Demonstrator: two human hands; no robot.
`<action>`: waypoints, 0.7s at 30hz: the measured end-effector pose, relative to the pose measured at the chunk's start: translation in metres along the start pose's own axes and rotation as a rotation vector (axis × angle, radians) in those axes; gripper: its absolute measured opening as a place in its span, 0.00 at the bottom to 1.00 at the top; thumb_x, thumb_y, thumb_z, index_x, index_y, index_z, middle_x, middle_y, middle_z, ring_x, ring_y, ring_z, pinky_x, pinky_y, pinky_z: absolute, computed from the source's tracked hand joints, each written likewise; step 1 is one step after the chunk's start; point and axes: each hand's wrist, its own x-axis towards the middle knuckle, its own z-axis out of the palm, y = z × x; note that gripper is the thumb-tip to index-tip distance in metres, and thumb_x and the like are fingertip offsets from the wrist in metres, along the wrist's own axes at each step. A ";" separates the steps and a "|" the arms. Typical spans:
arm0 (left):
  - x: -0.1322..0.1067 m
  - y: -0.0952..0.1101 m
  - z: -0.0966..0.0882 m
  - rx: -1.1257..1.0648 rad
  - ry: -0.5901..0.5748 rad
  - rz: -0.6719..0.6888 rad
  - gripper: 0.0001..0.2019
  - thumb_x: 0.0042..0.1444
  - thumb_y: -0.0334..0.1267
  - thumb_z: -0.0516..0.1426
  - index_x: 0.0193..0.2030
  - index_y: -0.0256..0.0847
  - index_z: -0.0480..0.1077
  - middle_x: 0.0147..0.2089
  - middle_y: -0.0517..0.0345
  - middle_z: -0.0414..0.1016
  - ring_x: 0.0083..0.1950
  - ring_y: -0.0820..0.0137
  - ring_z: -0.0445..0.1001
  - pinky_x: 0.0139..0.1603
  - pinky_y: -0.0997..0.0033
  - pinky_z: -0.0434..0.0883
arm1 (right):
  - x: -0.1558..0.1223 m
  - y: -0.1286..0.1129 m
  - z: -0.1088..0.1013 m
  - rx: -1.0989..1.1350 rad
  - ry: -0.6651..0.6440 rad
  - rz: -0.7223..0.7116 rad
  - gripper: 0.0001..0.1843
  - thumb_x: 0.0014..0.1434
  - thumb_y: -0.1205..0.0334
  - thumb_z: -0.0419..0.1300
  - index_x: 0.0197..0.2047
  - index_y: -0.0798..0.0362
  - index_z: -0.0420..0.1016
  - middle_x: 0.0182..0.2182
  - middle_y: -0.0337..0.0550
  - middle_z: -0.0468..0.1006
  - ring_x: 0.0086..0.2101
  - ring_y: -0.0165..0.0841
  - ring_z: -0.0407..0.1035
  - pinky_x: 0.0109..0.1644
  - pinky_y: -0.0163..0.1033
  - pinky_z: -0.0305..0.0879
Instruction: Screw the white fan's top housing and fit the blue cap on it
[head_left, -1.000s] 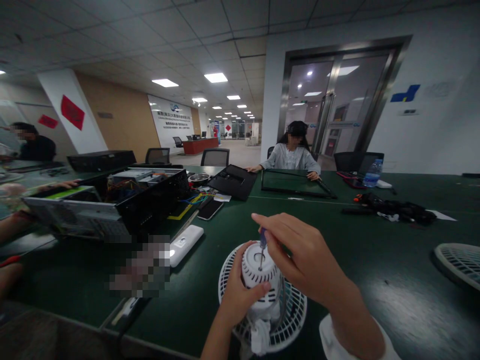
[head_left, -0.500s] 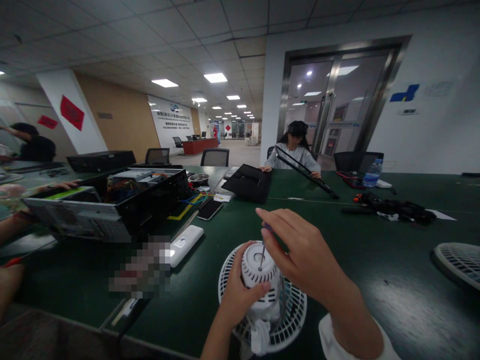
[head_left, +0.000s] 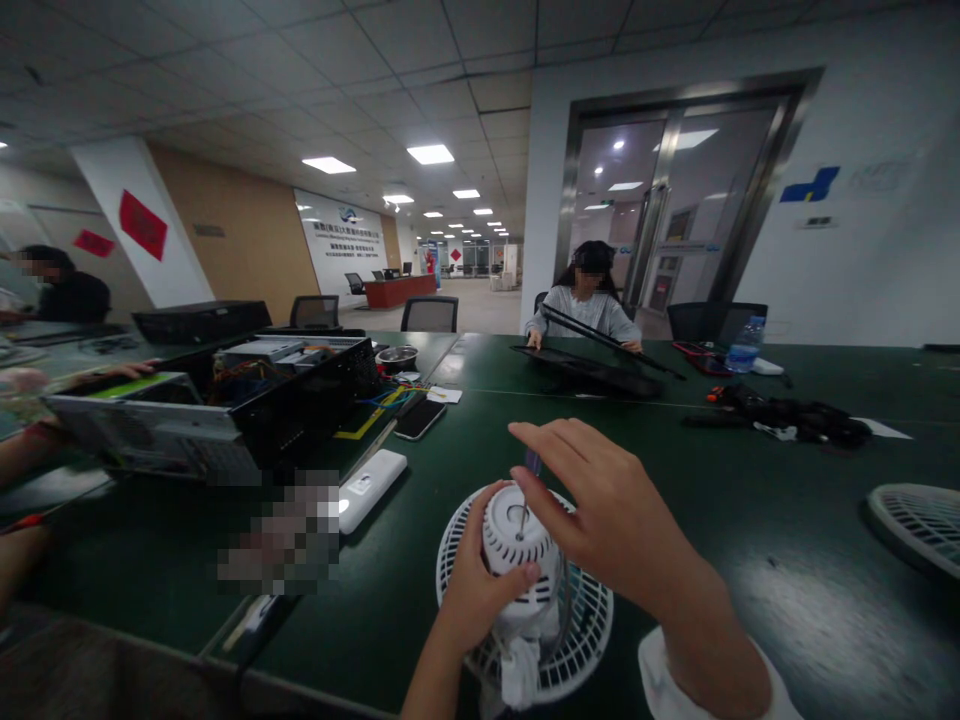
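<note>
Worktop (head_left: 735,465): dark green, spreading past the fan to the right and far sides.
Co-worker (head_left: 581,312): seated at the far edge, one hand at a black panel (head_left: 592,372), the other at a thin black frame (head_left: 600,337) slanting above it.
Case (head_left: 300,405): open, wires inside, filling much of the left side; another person's hand (head_left: 112,374) rests at its left end. It blocks the way leftward.
Fan (head_left: 529,605): by the near edge, about midway along, grille on the worktop and white housing up.
Guard (head_left: 919,525): white, lying at the right edge, well apart from the fan.
Left hand (head_left: 476,590): wrapped around the housing, thumb on its near side.
Right hand (head_left: 604,500): above the fan, fingers pinching the screwdriver.
Bundle (head_left: 799,415): black and tangled, toward the far right corner.
White box (head_left: 373,490): left of the fan, the nearest obstacle on that side.
Bottle (head_left: 745,345): upright near the far edge, right of the co-worker.
Phone (head_left: 421,420): flat, between case and fan, farther from the near edge.
Screwdriver (head_left: 533,461): steep, tip touching the housing's top.
Room: widest between fan and guard; tight at the near edge.
</note>
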 end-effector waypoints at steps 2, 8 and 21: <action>0.000 -0.001 0.000 0.011 0.001 -0.002 0.35 0.39 0.39 0.64 0.56 0.41 0.58 0.58 0.49 0.65 0.58 0.56 0.64 0.59 0.58 0.62 | 0.000 0.000 -0.002 0.075 -0.007 -0.006 0.14 0.59 0.68 0.48 0.47 0.61 0.69 0.38 0.51 0.75 0.38 0.36 0.68 0.41 0.41 0.65; 0.000 0.000 0.002 -0.048 0.008 -0.024 0.36 0.39 0.40 0.64 0.57 0.41 0.57 0.56 0.49 0.66 0.58 0.56 0.64 0.59 0.58 0.61 | 0.001 0.000 0.002 0.049 0.014 -0.022 0.09 0.60 0.63 0.52 0.39 0.57 0.71 0.27 0.43 0.74 0.29 0.32 0.67 0.33 0.37 0.63; 0.000 0.007 0.003 -0.022 0.009 -0.042 0.35 0.39 0.40 0.64 0.55 0.40 0.58 0.56 0.50 0.66 0.58 0.56 0.64 0.59 0.59 0.61 | 0.001 0.000 0.001 0.102 -0.043 -0.031 0.12 0.60 0.68 0.48 0.45 0.58 0.70 0.33 0.47 0.76 0.34 0.34 0.68 0.37 0.40 0.66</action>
